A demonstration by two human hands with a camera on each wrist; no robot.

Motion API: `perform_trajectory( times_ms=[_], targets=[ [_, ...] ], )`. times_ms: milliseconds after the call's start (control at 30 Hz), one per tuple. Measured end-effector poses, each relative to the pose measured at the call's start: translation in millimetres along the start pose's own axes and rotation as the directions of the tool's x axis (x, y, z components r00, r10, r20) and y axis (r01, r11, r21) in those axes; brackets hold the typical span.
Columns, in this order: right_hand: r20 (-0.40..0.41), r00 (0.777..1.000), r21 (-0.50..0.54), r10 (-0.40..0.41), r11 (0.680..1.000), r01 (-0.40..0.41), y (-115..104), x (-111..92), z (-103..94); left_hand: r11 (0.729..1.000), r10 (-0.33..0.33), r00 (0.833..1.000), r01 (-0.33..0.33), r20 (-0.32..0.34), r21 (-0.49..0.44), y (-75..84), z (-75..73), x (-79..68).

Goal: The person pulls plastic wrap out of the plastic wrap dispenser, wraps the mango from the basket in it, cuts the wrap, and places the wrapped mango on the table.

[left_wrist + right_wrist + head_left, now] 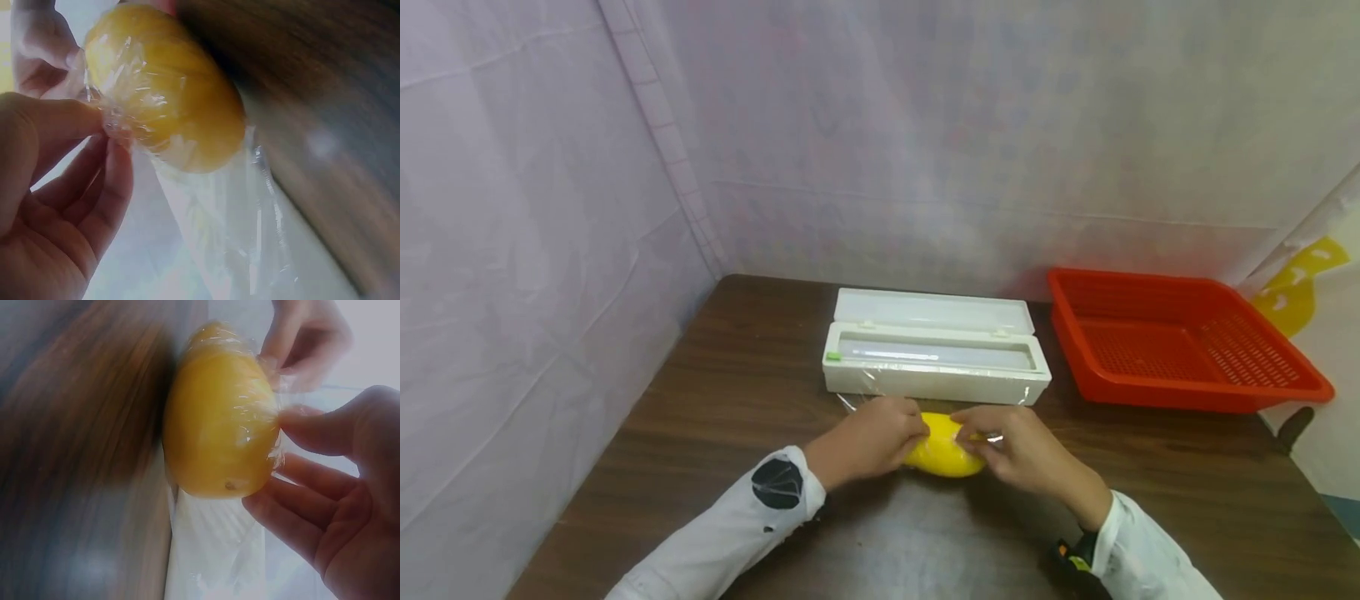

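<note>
A smooth yellow oval fruit (943, 454) lies on the table in front of a white cling film dispenser (936, 383). Clear cling film (250, 231) covers the fruit and stretches back toward the dispenser. My left hand (880, 435) pinches gathered film at the fruit's upper side between thumb and fingers, as the left wrist view shows. From the other side, my right hand (1018, 450) pinches film too, its lower fingertips against the fruit (215, 431). The fruit's exact kind is unclear beneath the wrap.
The dispenser's lid (932, 310) stands raised at the back, with a small green piece (833, 356) at its left end. A red plastic basket (1187, 387) sits at the back right of the brown wooden table (700, 433). White sheeting hangs behind and to the left.
</note>
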State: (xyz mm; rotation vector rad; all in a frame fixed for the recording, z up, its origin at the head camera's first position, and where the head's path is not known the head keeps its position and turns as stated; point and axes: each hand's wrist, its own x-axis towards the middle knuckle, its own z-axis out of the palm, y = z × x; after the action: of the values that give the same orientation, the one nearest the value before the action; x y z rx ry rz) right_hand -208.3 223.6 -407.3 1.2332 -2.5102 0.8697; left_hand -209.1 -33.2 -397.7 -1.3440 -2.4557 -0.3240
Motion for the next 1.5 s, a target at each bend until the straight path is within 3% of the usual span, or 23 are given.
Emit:
perform_trajectory(
  times_ms=[133, 467, 767, 933, 1133, 1267, 1500],
  targets=[
    [0.004, 1.000, 0.004, -0.014, 1.000, 0.014, 2.4, 0.1, -1.1, 0.997, 0.004, 0.999, -0.008, 0.042, 0.078, 5.3, -3.0, -2.7],
    [0.042, 0.997, 0.047, 0.066, 0.997, -0.068, 10.4, -1.6, -4.6, 0.989, -0.042, 0.989, 0.022, 0.140, 0.144, 7.4, -2.0, -8.4],
    [0.021, 0.997, 0.006, 0.074, 0.997, -0.074, 19.1, -3.0, -0.1, 0.970, -0.068, 0.987, 0.030, 0.149, 0.240, 7.3, 1.3, -1.1],
    [-0.007, 0.999, -0.134, -0.033, 0.990, 0.032, 16.2, -1.6, 1.5, 0.976, -0.085, 0.986, 0.053, 0.146, 0.209, 5.0, 1.9, 3.5],
    [-0.026, 0.996, -0.399, -0.083, 0.914, 0.066, 10.2, -0.8, 4.9, 0.984, -0.080, 0.987, 0.056, 0.141, 0.167, -2.2, 3.0, 8.5],
    [-0.027, 0.997, -0.431, -0.068, 0.901, 0.050, 10.8, -0.3, 10.6, 0.992, -0.086, 0.982, 0.069, 0.166, 0.106, -9.3, 4.1, 10.4],
    [-0.036, 0.999, -0.413, -0.032, 0.911, 0.014, 11.4, 1.7, 13.5, 0.995, -0.095, 0.980, 0.097, 0.175, -0.004, -17.8, 1.8, 10.1]
  ],
)
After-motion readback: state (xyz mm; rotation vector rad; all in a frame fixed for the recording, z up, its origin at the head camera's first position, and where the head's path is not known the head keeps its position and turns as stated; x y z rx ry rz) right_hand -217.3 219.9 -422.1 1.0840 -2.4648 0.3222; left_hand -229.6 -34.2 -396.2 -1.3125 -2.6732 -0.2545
